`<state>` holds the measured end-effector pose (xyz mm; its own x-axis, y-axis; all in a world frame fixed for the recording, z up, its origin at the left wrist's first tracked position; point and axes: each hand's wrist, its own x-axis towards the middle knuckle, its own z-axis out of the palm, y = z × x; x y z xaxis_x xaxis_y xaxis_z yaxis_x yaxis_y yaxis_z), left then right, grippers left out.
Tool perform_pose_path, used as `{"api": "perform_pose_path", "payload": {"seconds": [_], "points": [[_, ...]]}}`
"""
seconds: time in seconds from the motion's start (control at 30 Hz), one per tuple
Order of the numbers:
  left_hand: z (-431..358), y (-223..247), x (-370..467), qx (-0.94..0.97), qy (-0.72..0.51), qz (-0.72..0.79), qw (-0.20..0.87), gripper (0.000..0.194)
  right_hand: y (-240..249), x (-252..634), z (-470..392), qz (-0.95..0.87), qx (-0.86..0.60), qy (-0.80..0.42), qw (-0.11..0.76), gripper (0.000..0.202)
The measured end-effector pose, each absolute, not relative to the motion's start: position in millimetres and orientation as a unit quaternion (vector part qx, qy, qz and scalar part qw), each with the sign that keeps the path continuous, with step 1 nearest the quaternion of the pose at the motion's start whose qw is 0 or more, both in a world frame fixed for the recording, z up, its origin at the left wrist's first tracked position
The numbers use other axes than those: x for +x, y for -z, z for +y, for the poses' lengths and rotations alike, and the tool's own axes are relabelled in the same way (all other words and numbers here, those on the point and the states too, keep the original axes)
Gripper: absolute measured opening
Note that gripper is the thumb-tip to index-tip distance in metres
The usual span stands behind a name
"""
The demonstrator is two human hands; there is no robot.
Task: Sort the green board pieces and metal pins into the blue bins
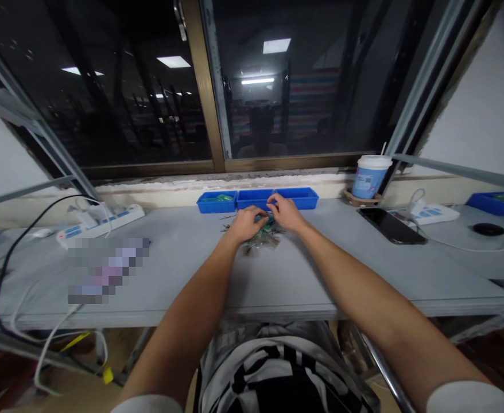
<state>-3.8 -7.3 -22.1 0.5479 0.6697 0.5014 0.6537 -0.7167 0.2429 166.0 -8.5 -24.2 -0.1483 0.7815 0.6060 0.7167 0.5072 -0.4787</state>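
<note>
1. Blue plastic lines the frame's centre, below the window: a left tray [217, 209] holding green pieces [220, 198], a middle tray [245, 202] and a right tray [307, 202].
2. Mixed small parts [264, 238] lie loose on the desk [178, 246] just below; work appears partway, this heap still outside the trays.
3. Left hand [249, 222] bends over the small parts, right hand [287, 212] just beside; fingers curl, but whether either grips anything cannot be told.

Grey table [293, 281], pile of small parts [260, 240], three blue trays [255, 197], black phone [391, 225], white power strips [102, 225]
</note>
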Motion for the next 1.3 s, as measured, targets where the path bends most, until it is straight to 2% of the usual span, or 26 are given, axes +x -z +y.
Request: {"api": "perform_pose_path", "payload": {"seconds": [0.13, 0.43, 0.6, 0.7, 0.83, 0.93, 1.1, 1.3], "points": [[-8, 20, -2, 0.877, -0.292, 0.382, 0.001, 0.025, 18, 163, -12, -0.74, -0.497, -0.024, 0.453, 0.019], [-6, 19, -3, 0.855, -0.244, 0.456, -0.046, 0.03, 19, 163, -12, -0.733, -0.437, -0.152, 0.498, 0.031], [-10, 17, -3, 0.843, -0.264, 0.469, -0.027, 0.032, 23, 174, -6, -0.687, -0.509, -0.099, 0.509, 0.026], [-9, 18, -5, 0.833, -0.256, 0.49, -0.021, 0.035, 30, 189, 2, -0.639, -0.595, -0.004, 0.489, 0.018], [-6, 20, -9, 0.827, -0.24, 0.507, -0.018, 0.031, 42, 209, 9, -0.611, -0.667, 0.025, 0.426, 0.04], [-4, 21, -10, 0.827, -0.24, 0.509, -0.011, 0.03, 48, 213, 11, -0.61, -0.683, 0.032, 0.4, 0.042], [-3, 21, -11, 0.829, -0.236, 0.507, -0.003, 0.028, 48, 202, 11, -0.712, -0.597, 0.007, 0.368, 0.021], [0, 24, -12, 0.836, -0.237, 0.496, 0.0, 0.027, 50, 191, 10, -0.805, -0.504, -0.101, 0.298, 0.015]]}}
